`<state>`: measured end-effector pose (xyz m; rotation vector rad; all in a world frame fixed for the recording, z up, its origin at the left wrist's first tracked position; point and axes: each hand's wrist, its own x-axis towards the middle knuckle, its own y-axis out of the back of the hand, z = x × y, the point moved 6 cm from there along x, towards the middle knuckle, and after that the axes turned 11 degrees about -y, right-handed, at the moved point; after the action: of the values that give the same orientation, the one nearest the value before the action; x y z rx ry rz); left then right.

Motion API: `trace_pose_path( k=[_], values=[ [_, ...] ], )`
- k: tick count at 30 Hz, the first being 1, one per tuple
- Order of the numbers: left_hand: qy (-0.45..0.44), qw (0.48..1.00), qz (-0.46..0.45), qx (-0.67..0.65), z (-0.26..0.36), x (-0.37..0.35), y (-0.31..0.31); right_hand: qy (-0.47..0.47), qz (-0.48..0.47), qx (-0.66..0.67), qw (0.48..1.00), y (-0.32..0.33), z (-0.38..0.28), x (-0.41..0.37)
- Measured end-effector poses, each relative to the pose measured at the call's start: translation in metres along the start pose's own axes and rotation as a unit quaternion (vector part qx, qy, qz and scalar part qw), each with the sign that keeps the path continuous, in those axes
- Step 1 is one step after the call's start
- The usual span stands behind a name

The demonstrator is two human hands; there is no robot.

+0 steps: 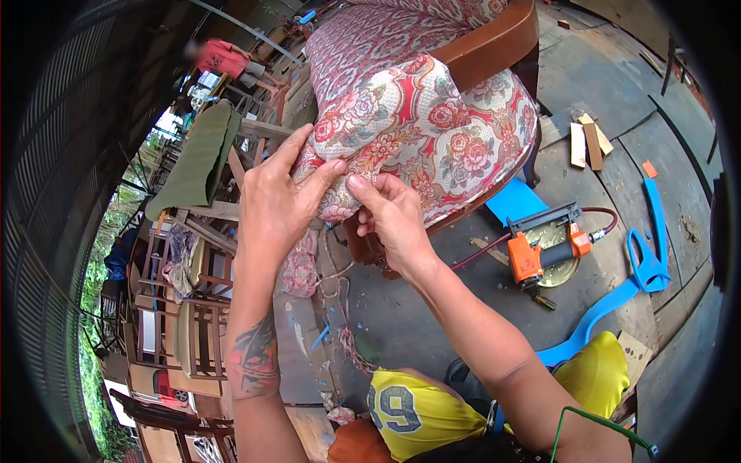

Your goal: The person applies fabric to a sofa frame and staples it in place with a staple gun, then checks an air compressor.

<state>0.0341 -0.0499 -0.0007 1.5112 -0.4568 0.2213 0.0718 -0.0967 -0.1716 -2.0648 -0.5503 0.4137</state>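
A sofa [386, 38] with a wooden armrest [486, 50] stands in front of me, covered in floral upholstery fabric [451, 147]. At the near front corner of its seat, my left hand [289, 193] presses and pinches the fabric between thumb and fingers. Close beside it, my right hand [394, 216] has its thumb and curled fingers on the same fabric, near the lower edge. The two thumbs almost meet at a fold. What lies under the fabric is hidden.
An orange staple gun [540, 255] with a hose lies on the floor over a round tin [559, 274]. Blue strips [594, 316] and wood offcuts [590, 143] lie to the right. Stacked wooden chair frames [193, 332] stand left. A person in a red shirt [220, 58] is farther back.
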Motion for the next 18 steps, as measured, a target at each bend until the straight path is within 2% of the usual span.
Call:
trace_pose_path(
  k=[1,5,7,8,9,10,11,13,14,18],
  values=[
    [-0.028,0.999,0.004,0.028,0.001,-0.001,0.0,-0.008,-0.002,-0.003,1.0,0.0,0.001,0.001],
    [-0.045,0.998,0.015,0.04,0.001,-0.004,-0.001,-0.013,-0.009,-0.014,1.0,0.001,-0.003,-0.001],
    [0.0,0.998,0.022,0.057,0.003,-0.005,0.001,-0.05,0.053,-0.114,0.991,0.009,-0.007,-0.011],
    [0.001,0.998,0.022,0.057,0.005,-0.005,0.001,-0.051,0.053,-0.115,0.991,0.012,-0.004,-0.015],
    [0.011,0.997,0.027,0.066,0.005,-0.005,0.001,0.155,0.116,-0.219,0.956,0.014,-0.024,-0.028],
    [0.02,0.997,0.031,0.074,0.004,-0.005,0.002,0.352,0.172,-0.31,0.866,0.01,-0.04,-0.047],
    [0.022,0.997,0.031,0.073,0.005,-0.005,0.002,0.351,0.172,-0.311,0.867,0.012,-0.043,-0.044],
    [0.085,0.993,-0.002,0.08,-0.001,-0.005,0.0,0.545,0.113,-0.362,0.748,-0.004,-0.061,-0.057],
    [0.084,0.993,-0.002,0.08,-0.002,-0.004,0.001,0.528,0.064,-0.368,0.763,-0.01,-0.062,-0.056],
    [0.086,0.993,-0.033,0.079,-0.008,-0.003,0.0,0.502,0.023,-0.399,0.767,-0.018,-0.058,-0.039]
  ],
)
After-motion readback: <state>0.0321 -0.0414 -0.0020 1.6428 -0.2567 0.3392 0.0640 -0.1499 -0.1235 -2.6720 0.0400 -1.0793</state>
